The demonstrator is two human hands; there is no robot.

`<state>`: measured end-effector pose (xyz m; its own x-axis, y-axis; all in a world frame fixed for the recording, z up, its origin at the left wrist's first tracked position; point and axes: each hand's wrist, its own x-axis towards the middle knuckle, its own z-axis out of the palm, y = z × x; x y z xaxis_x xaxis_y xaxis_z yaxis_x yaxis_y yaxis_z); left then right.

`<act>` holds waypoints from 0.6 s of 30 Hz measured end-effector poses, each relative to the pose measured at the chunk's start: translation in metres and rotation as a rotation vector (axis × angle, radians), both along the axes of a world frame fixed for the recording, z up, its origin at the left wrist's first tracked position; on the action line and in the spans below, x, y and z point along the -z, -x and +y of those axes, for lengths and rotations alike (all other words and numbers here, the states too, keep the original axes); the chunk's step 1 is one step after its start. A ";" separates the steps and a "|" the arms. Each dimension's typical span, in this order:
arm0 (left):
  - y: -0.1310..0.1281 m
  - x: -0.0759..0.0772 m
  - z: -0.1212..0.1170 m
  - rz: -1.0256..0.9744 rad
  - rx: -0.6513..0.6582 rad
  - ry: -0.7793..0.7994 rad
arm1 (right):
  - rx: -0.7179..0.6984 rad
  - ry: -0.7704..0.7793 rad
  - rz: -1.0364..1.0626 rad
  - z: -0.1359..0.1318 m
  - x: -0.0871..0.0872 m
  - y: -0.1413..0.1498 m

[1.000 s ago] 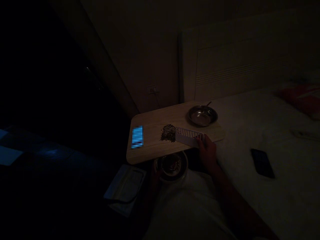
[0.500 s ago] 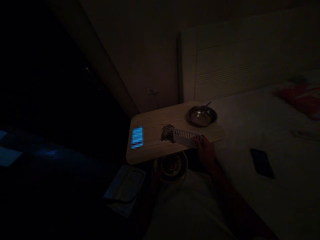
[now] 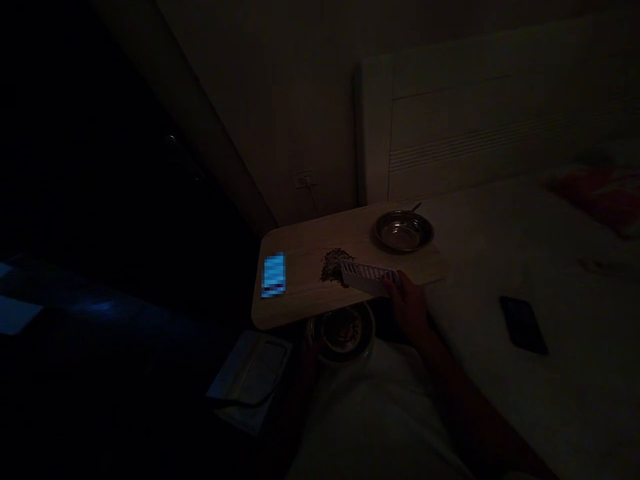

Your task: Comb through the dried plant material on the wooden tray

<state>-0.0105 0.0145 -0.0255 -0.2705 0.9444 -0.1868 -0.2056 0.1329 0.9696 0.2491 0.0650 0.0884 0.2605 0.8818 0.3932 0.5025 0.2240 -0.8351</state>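
My right hand point(image 3: 409, 303) is closed around one end of a pale, long, slotted plastic piece point(image 3: 367, 277), whose exact kind I cannot make out. Its far end touches a loose heap of small dark bits point(image 3: 334, 265) on the wooden tabletop point(image 3: 300, 300). Below the table's front edge, a round bowl point(image 3: 370, 337) with a shiny rim holds more dark bits. At that bowl's left side is my left hand point(image 3: 311, 352), very dark, its fingers seemingly round the rim. A shiny metal bowl point(image 3: 404, 232) with a handle sticking out stands at the back right of the table.
A lit phone-like screen point(image 3: 273, 275) lies at the table's left end. On the bed point(image 3: 480, 253) to the right rests a dark phone point(image 3: 523, 325), with red cloth point(image 3: 600, 197) farther back. A pale bag-like object point(image 3: 250, 380) is low on the left. A plug sits in the wall socket point(image 3: 303, 179).
My right hand has moved slightly left, pushing the slotted plastic piece a little farther against the heap. The left hand and the bowl under it look unchanged. The picture is somewhat darker.
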 end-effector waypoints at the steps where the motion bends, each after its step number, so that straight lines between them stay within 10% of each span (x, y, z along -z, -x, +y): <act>1: 0.000 0.000 0.000 0.008 0.001 0.002 | -0.009 0.004 -0.014 -0.001 -0.001 0.000; 18: 0.003 0.017 0.005 -0.026 -0.017 0.009 | -0.063 0.008 -0.047 -0.007 -0.011 0.000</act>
